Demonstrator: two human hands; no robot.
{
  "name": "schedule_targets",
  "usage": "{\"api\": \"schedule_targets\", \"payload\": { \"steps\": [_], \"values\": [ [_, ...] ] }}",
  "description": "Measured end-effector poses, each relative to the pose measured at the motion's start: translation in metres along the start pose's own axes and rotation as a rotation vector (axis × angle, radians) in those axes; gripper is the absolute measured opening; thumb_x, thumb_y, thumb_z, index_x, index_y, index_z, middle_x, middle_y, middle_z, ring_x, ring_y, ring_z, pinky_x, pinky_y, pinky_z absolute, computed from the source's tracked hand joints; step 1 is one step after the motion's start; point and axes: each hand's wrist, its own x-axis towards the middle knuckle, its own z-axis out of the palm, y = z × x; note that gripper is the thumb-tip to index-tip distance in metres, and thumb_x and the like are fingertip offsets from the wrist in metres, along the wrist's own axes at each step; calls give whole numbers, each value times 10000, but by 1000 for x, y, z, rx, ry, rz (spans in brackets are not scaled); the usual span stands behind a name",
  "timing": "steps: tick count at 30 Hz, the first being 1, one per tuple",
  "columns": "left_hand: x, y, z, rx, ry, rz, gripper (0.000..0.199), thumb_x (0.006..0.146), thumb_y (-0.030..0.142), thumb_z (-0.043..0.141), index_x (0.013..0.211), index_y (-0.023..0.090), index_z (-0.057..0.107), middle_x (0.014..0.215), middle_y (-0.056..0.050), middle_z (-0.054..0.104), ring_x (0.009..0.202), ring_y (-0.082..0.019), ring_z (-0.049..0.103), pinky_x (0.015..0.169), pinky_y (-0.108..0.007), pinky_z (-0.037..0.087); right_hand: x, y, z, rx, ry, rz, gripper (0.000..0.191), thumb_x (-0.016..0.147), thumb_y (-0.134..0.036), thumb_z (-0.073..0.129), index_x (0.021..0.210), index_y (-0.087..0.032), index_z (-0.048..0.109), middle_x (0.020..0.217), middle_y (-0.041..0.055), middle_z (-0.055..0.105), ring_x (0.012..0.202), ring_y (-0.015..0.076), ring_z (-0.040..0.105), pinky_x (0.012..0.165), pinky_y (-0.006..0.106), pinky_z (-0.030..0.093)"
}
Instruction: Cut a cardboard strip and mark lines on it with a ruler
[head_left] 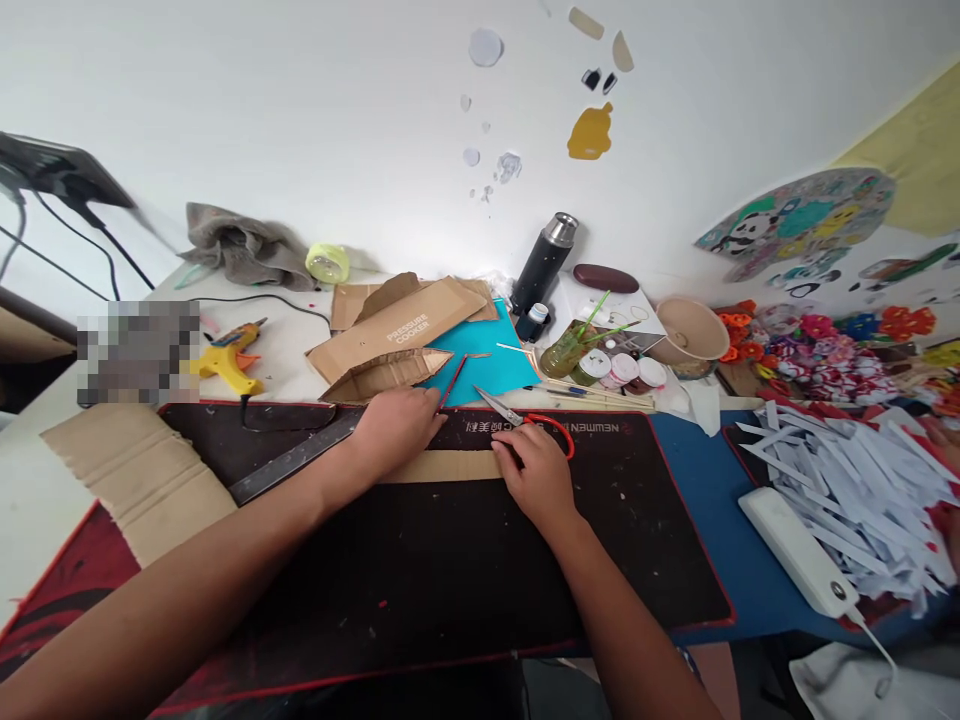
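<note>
My left hand (397,430) is closed over the mat with a thin red pencil (454,380) at its fingertips, the shaft slanting up to the right. A narrow cardboard strip (450,466) lies flat on the black mat, partly hidden by that hand. At the strip's right end, the curled fingers of my right hand (536,470) grip it. Scissors (559,428) with red handles lie just behind the right hand, blades pointing up-left. A metal ruler (292,460) passes beneath my left forearm. Beyond the left hand stands a boat-shaped cardboard piece (386,375).
A yellow glue gun (229,362) and a corrugated cardboard sheet (142,480) are at left. Behind are printed cardboard (405,325), a black thermos (544,262), paint jars (621,370) and brushes. Paper strips (862,490) and a white power bank (799,552) lie right.
</note>
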Motion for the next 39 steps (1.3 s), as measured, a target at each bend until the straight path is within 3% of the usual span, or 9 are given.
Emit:
{"api": "schedule_targets", "payload": {
  "steps": [4,8,12,15,19,24,29,33,39],
  "values": [
    [0,-5,-3,-99,-5,-59,234,1020,370,588,903,199,697,869,-125,772,843,-313,762,737,-352,499,0,-3,-5,139,70,106,226,1111,-292,592,1130,-248,812,1034,84,820,937,250,775,823,368,625],
    [-17,-5,-22,-283,8,-78,281,1006,448,554,893,225,684,801,-58,747,723,-245,697,664,-323,435,-2,-5,-7,188,82,144,273,1100,-347,616,1291,-251,785,944,63,790,731,211,711,704,343,621],
    [-42,14,-31,-504,-50,-12,334,1010,480,513,844,236,669,746,2,712,656,-179,629,625,-292,423,-4,-7,-5,203,37,47,377,1101,-329,624,1457,-238,711,910,43,772,687,198,698,720,335,627],
    [-56,38,-20,-597,-74,-14,241,965,396,560,827,236,676,739,11,713,658,-173,628,617,-291,410,-6,-9,-4,192,-10,-31,431,1104,-283,605,1528,-235,664,961,62,792,785,218,755,758,339,635],
    [-66,64,0,-671,-91,1,135,908,267,638,781,233,667,725,12,722,667,-172,650,637,-297,408,-7,-10,-4,192,-60,-101,380,1079,-176,553,1399,-242,746,989,75,829,867,234,805,783,348,650],
    [-83,67,6,-755,-66,78,226,1065,413,605,1013,259,761,908,-6,802,781,-185,727,689,-296,512,-7,-11,-8,292,10,-15,260,1090,-209,572,1206,-264,798,1023,62,865,889,235,843,807,353,677],
    [-93,40,21,-405,270,318,282,1118,297,546,1319,210,724,1315,-122,788,1294,-290,685,1150,-492,558,-9,-12,-8,340,136,155,248,1123,-333,576,1197,-260,800,900,49,838,707,219,793,721,361,674],
    [-93,24,44,-144,228,387,360,1116,220,503,1412,219,709,1463,-124,732,1415,-310,628,1186,-526,545,-9,-8,-7,398,210,262,307,1140,-395,535,1227,-249,790,819,38,790,580,196,707,609,351,645],
    [-97,21,59,-32,239,398,412,1090,161,513,1465,193,682,1538,-140,690,1441,-329,618,1205,-519,516,-9,4,-22,309,226,247,292,1137,-369,546,1242,-230,781,988,84,839,769,229,800,750,378,687]
  ]
}}
